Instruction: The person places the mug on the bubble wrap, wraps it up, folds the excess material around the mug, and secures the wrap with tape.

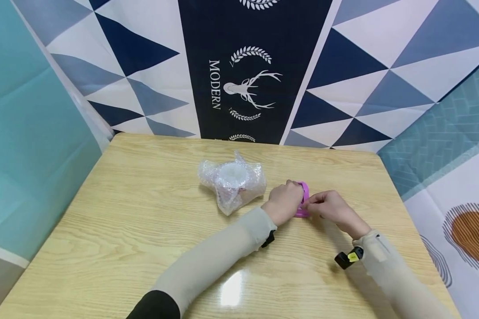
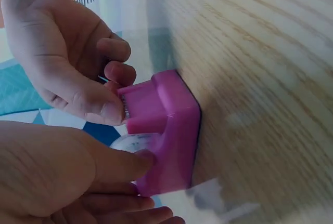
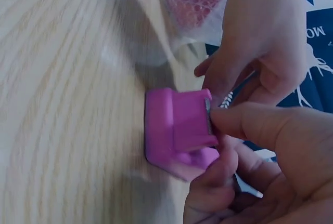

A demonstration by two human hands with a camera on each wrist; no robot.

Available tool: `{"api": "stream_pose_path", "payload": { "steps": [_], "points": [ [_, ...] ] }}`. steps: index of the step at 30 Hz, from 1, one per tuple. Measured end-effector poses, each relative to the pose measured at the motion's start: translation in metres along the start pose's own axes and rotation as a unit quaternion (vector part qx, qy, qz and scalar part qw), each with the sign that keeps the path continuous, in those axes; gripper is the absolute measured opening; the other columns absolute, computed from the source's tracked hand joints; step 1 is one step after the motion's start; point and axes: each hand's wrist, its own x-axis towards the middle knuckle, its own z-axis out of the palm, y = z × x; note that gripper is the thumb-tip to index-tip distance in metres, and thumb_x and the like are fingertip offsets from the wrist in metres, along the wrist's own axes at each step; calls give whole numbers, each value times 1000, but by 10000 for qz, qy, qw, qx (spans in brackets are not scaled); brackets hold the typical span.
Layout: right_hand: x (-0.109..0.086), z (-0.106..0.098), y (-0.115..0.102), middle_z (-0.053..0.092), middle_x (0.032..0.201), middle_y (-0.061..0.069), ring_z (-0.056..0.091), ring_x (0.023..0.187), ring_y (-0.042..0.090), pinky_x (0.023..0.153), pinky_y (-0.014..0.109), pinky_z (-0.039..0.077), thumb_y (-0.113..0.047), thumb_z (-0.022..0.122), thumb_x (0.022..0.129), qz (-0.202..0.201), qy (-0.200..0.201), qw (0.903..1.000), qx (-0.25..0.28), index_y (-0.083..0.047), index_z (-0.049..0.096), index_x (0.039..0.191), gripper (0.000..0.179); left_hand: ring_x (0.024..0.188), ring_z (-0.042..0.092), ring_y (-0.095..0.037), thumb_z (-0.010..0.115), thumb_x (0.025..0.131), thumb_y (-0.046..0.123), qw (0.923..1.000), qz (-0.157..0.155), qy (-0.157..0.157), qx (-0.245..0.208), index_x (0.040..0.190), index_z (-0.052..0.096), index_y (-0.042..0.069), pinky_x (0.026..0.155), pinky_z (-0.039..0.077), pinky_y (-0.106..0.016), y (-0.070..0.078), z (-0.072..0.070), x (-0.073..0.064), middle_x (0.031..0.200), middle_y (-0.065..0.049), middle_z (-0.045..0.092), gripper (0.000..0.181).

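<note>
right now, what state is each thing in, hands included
tape dispenser: upright on the table, toothed edge showing
tape roll: inside the dispenser, mostly hidden
package: bubble-wrapped, lying on the table
left hand: gripping the dispenser
right hand: pinching at the toothed edge

Seen from above, the left hand [image 1: 284,200] hides much of a pink tape dispenser [image 1: 305,190]; bubble wrap [image 1: 232,179] blurs its contents, and the bench's [image 1: 115,221] near edge falls outside the head view.

Tabletop [image 1: 123,212] allows passage left of the obstructing bubble-wrapped bundle [image 1: 232,184].
</note>
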Motion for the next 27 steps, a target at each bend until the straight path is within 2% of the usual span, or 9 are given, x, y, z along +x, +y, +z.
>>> {"api": "stream_pose_path", "payload": {
  "steps": [4,6,8,12,15,21,27],
  "points": [
    [3,2,1,51,63,-4,42,59,8,54,23,38,-12,67,96,301,-43,9989,365,5,72,90,20,71,63,-9,60,105,20,9994,-79,93,-336,96,72,22,50,50,-24,-1,2,3,94,3,71,14],
    [3,2,-1,48,63,-4,42,60,9,55,23,38,-12,63,96,412,-112,9978,512,4,68,84,21,70,62,-9,61,104,19,9993,-103,119,-332,94,72,23,50,50,-24,-1,3,3,93,4,71,15],
    [4,0,-4,47,63,-3,40,59,9,56,24,38,-12,60,98,506,-110,9966,640,4,67,83,23,71,63,-9,59,105,17,9998,-121,94,-92,96,72,23,51,51,-25,0,5,3,96,3,71,16],
    [3,-5,-10,46,63,-3,39,57,8,54,23,38,-17,58,99,657,-231,9948,748,3,70,89,25,74,67,-11,55,106,14,9983,-241,78,525,110,73,18,49,54,-26,3,10,1,106,-1,71,19],
    [-2,-9,-14,45,63,-4,39,56,8,52,22,37,-17,59,99,795,-495,9916,890,2,71,93,23,72,66,-11,55,106,13,9973,-292,109,669,110,72,15,46,52,-26,4,11,2,105,-1,70,18],
    [-22,-11,-19,48,67,-3,43,61,8,54,21,39,-19,58,100,930,-719,9846,1292,-1,72,95,23,70,63,-13,60,103,13,9983,-351,176,422,94,70,18,45,49,-26,2,7,3,99,-1,69,14],
    [-40,-3,-9,48,70,-3,43,62,8,56,22,42,-22,59,102,1096,-946,9775,1533,-11,66,80,26,72,65,-14,57,103,11,9991,-357,-26,211,91,68,18,46,49,-27,3,6,1,102,-1,70,17]
  ]
}}
